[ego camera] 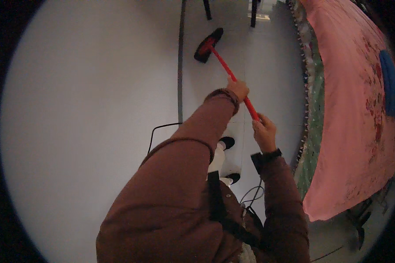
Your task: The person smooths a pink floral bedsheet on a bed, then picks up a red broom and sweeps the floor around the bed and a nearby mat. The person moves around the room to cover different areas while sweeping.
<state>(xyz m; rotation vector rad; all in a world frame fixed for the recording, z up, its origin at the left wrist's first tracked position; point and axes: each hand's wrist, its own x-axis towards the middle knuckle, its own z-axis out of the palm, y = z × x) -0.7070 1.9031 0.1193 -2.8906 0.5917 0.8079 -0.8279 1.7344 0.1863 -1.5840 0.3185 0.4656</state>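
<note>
A broom with a red handle slants across the view, and both my hands grip it. My left hand is closed around the middle of the visible shaft. Lower down, my right hand holds the handle near its end. The broom head, red on top with dark bristles, is at floor level close to the dark strip along the wall; whether it presses on the floor I cannot tell. My left sleeve hides part of the floor and of my feet.
To the right stands a bed with a pink floral cover, a green fringed cloth below it and a folded blue cloth on top. Dark furniture legs stand ahead. A pale wall rises left; a black cable runs beside it.
</note>
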